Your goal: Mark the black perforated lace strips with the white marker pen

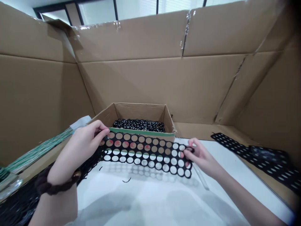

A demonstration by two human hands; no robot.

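Observation:
A black strip with rows of round holes (147,152) is stretched out above the white table. My left hand (86,146) pinches its left end between thumb and fingers. At the other end, my right hand (198,157) grips the strip's upper corner, with a small dark loop showing at the fingertips. The strip slopes down slightly to the right, and its shadow falls on the table below. Through its holes the front of a cardboard box shows. Left of the strip, more black material (91,163) lies beside my left wrist, partly hidden by it.
Behind the strip stands an open cardboard box (141,110) holding black holed pieces (138,125). More black perforated strips (258,160) lie at the right. Green and white strands (42,147) run along the left. Tall cardboard walls (150,78) enclose the white table (150,201); a thin clear rod (201,177) and black scraps (127,180) lie on it.

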